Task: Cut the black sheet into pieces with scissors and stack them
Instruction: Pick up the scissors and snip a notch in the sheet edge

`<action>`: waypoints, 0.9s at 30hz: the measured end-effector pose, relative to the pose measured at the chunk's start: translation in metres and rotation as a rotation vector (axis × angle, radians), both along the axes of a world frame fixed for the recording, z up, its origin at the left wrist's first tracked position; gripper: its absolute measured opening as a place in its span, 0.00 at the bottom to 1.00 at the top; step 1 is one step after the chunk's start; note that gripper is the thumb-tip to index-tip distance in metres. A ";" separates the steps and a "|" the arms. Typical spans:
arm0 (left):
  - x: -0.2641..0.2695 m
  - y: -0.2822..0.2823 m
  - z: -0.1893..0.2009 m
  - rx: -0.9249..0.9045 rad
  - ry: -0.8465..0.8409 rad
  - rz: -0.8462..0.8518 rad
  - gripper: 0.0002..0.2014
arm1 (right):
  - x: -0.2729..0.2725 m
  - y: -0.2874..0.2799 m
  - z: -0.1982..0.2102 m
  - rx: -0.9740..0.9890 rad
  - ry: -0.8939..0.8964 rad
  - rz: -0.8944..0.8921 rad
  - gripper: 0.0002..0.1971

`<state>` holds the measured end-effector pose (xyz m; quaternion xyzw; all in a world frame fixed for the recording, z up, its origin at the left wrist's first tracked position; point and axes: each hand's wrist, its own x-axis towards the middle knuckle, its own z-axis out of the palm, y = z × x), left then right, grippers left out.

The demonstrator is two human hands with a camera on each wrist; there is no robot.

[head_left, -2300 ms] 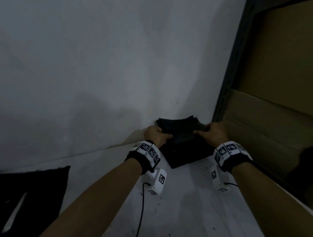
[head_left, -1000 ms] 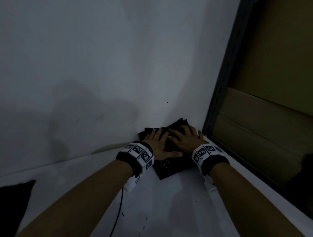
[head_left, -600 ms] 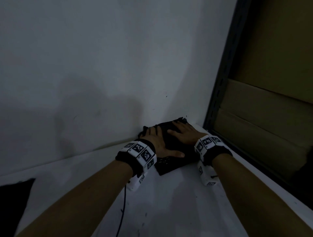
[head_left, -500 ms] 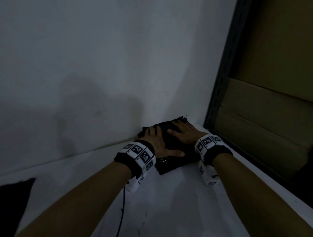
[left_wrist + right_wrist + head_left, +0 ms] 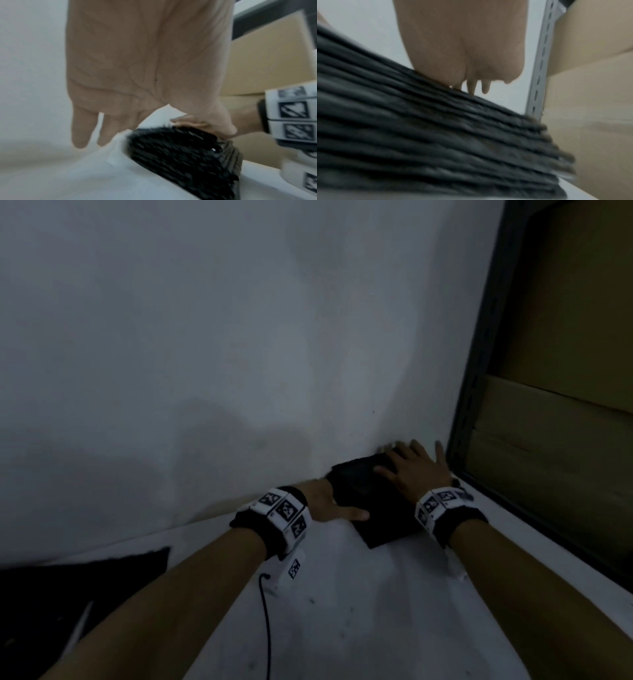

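Observation:
A stack of cut black pieces point(image 5: 371, 501) lies on the white table point(image 5: 359, 621) in the far corner, against the wall. My right hand point(image 5: 416, 470) lies flat on top of it with fingers spread toward the wall. My left hand point(image 5: 325, 501) is at the stack's left side, fingers straight, its thumb point(image 5: 356, 513) lying against the near left edge. In the left wrist view the palm point(image 5: 137, 60) is open beside the stack point(image 5: 180, 155). The right wrist view shows the stack's layered edge point(image 5: 436, 135) under my fingers point(image 5: 471, 86). The uncut black sheet point(image 5: 85, 587) lies at the lower left.
A dark metal shelf upright point(image 5: 479, 371) and brown cardboard point(image 5: 565, 457) close off the right side. The white wall point(image 5: 205, 337) stands right behind the stack. A black cable point(image 5: 265, 618) hangs from my left wrist. A pale strip point(image 5: 82, 625) lies on the black sheet.
My left hand has slid off the top of the stack to its left side. My right hand has moved farther back on top, toward the wall. More of the black sheet shows at lower left.

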<state>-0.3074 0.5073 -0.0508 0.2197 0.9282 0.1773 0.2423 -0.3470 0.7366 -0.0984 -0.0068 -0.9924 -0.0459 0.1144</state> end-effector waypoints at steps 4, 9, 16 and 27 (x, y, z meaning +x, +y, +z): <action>0.033 -0.052 0.034 -0.216 0.132 0.126 0.42 | 0.034 -0.043 0.026 -0.037 0.220 0.074 0.21; 0.076 -0.132 0.055 -0.064 0.109 0.233 0.31 | 0.084 -0.116 0.047 -0.253 0.016 0.274 0.21; 0.161 -0.248 0.071 -0.022 0.186 0.378 0.19 | 0.180 -0.231 0.066 -0.432 -0.338 0.512 0.14; 0.262 -0.335 0.011 -0.511 0.117 0.330 0.17 | 0.271 -0.385 0.020 -0.225 -0.640 0.750 0.25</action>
